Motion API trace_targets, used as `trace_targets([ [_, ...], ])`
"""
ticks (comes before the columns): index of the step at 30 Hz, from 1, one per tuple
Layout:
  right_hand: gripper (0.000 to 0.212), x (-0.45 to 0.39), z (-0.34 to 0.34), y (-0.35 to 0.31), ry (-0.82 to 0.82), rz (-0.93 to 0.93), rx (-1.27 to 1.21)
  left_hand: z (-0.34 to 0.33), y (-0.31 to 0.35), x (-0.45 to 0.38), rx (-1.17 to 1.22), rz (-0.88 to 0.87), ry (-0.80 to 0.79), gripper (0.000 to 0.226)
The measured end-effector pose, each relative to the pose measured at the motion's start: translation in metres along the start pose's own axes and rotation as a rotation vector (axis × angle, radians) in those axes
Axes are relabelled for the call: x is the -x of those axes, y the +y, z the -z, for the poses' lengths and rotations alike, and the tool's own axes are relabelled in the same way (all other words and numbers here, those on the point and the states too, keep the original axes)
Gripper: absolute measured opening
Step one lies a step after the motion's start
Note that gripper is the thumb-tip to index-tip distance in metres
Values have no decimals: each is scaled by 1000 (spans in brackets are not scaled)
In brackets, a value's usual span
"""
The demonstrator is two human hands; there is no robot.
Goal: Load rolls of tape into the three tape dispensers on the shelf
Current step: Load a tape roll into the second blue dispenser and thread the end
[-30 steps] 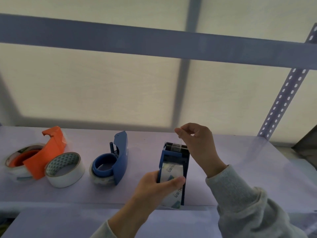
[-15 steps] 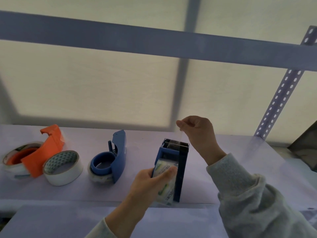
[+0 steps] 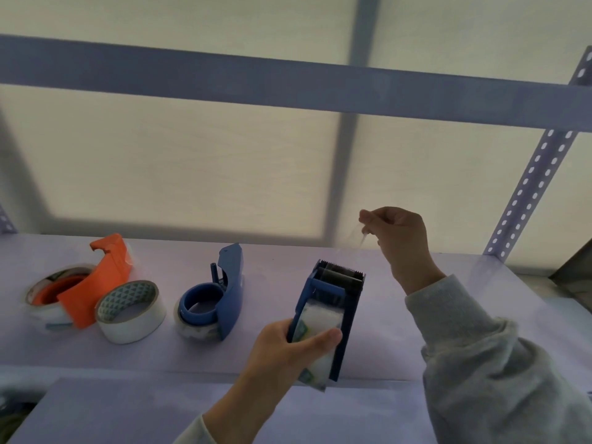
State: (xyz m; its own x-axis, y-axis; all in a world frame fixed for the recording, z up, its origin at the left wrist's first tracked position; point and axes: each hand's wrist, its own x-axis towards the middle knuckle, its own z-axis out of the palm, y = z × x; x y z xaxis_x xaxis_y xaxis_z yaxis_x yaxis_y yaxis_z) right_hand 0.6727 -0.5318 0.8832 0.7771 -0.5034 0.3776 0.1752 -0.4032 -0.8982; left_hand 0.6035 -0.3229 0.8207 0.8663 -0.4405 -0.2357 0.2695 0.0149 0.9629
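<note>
My left hand point(image 3: 288, 350) grips a blue tape dispenser point(image 3: 339, 296) with a clear tape roll point(image 3: 317, 325) seated in it, held just above the shelf's front edge. My right hand point(image 3: 397, 238) is raised up and to the right of the dispenser's toothed blade, its fingers pinching a thin strip of clear tape point(image 3: 360, 237) that hangs free. A second blue dispenser point(image 3: 221, 296) with a roll in it lies on the shelf at centre left. An orange dispenser point(image 3: 96, 283) with a roll lies at the far left.
A loose white tape roll point(image 3: 131, 312) lies flat beside the orange dispenser. The pale shelf board point(image 3: 448, 315) extends right to a perforated upright post point(image 3: 531, 190). A horizontal shelf beam point(image 3: 288, 78) crosses overhead. A lower board point(image 3: 128, 411) sits in front.
My right hand has lifted up and to the right, away from the dispenser's blade, carrying the tape strip. My left hand shifted its hold lower on the dispenser.
</note>
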Motion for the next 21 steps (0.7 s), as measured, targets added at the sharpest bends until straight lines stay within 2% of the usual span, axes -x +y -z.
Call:
trace_targets([
  [7, 21, 0, 4, 14, 10, -155, -112, 3, 1, 2, 5, -25, -66, 36],
  [12, 22, -1, 8, 19, 46, -175, -145, 6, 0, 1, -13, -40, -62, 51],
  [15, 19, -1, 9, 23, 56, -193, -150, 4, 1, 0, 56, -70, -38, 55],
  [21, 19, 2, 12, 29, 64, -236, -149, 5, 5, -2, 83, -88, -97, 63],
])
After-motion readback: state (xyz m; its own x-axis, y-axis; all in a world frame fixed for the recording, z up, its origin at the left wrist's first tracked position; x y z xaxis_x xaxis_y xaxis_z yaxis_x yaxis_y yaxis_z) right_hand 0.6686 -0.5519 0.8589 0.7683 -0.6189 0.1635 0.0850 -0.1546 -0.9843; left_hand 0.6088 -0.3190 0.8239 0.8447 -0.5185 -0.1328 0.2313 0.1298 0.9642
